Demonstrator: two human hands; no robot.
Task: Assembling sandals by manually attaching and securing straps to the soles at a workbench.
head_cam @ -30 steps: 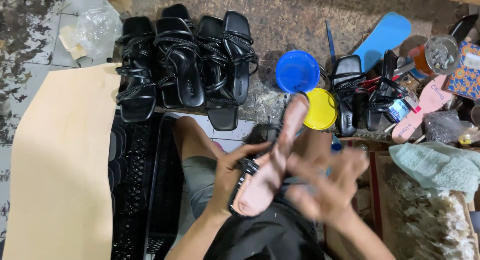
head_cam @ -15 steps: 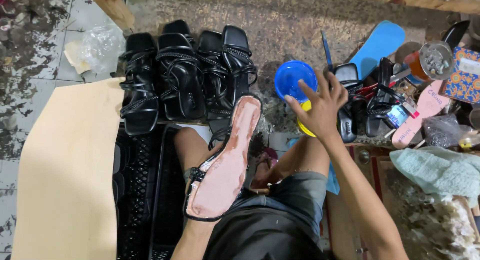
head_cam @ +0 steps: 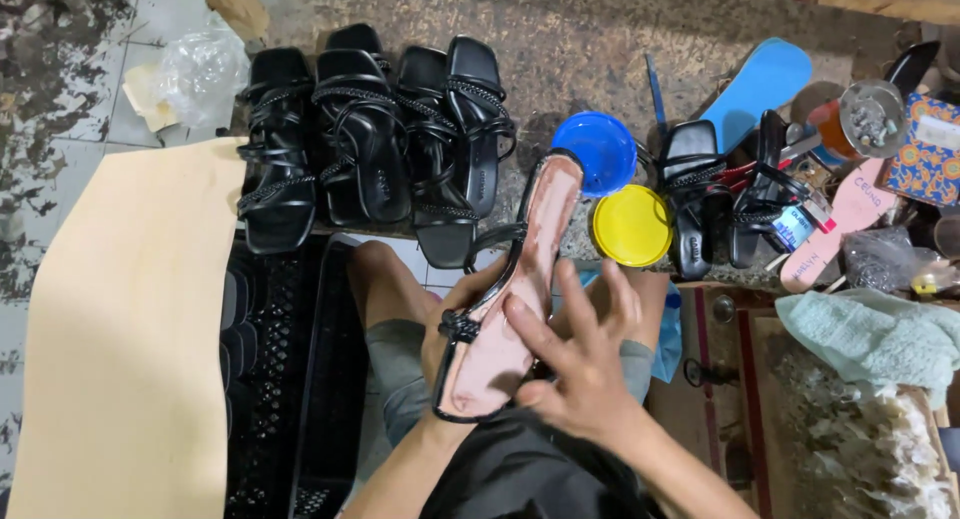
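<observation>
- sandal [head_cam: 515, 279]: pink unfinished sole facing up, black straps hanging off its left edge, held tilted over the person's lap, toe end pointing up toward the blue bowl [head_cam: 596, 151]
- left hand [head_cam: 448, 324]: under the sandal's heel half, fingers curled round its left edge by the strap knot, gripping it
- right hand [head_cam: 580, 364]: fingers spread, palm down, pressed flat on the pink sole near the heel end
- yellow lid [head_cam: 631, 225]: just right of the sandal's toe half, below the blue bowl, both on the floor mat's [head_cam: 600, 39] near edge
- row of finished black strappy sandals [head_cam: 370, 139]: side by side at the mat's left end, toes toward the person, well apart from the hands
- more black sandals [head_cam: 720, 194]: right of the yellow lid, jumbled with small tools
- blue insole [head_cam: 762, 84] and pink insole [head_cam: 840, 219]: lying flat further right on the mat
- tan sheet [head_cam: 120, 339]: big flat piece on the floor at far left
- black textured mat [head_cam: 285, 379]: between the tan sheet and the person's leg
- pale green cloth [head_cam: 870, 334]: lower right, on a wooden tray edge
- crumpled clear plastic bag [head_cam: 205, 69]: upper left corner on the tiles
</observation>
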